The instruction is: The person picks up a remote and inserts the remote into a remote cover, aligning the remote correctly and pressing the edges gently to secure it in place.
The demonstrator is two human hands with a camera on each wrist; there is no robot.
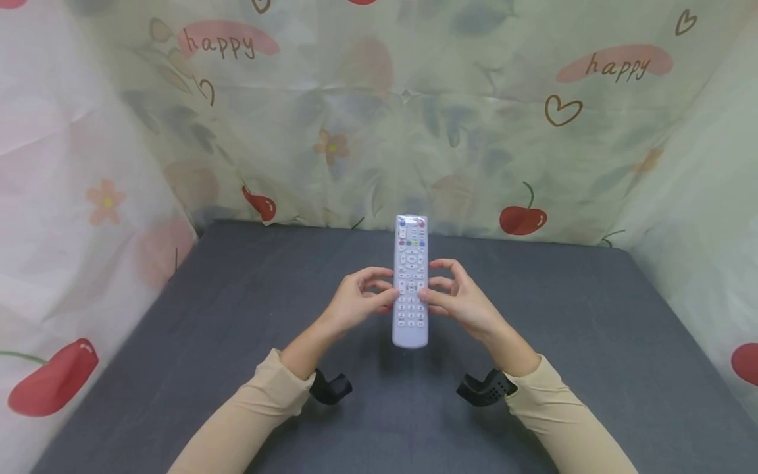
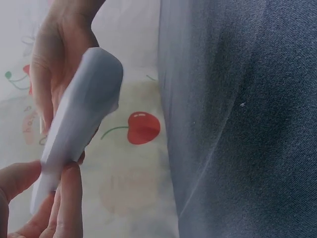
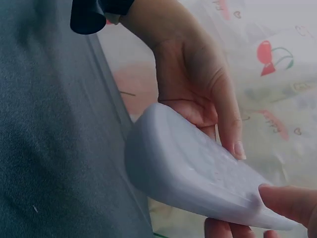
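A white remote control (image 1: 410, 309) with rows of buttons is held up over the dark table, its button side facing the head camera. My left hand (image 1: 358, 299) grips its left edge, thumb on the front and fingers behind. On the opposite edge my right hand (image 1: 464, 299) pinches it the same way. In the left wrist view the remote (image 2: 91, 99) shows its side and bottom end, with fingertips along its edge. The right wrist view shows the remote's (image 3: 153, 163) rounded lower end close up, the left hand (image 3: 193, 79) behind it.
Dark grey cloth covers the table (image 1: 284, 276). A patterned curtain (image 1: 379, 131) with cherries, hearts and "happy" prints surrounds its back and sides. Black straps with camera mounts sit at the left wrist (image 1: 330, 387) and right wrist (image 1: 487, 388).
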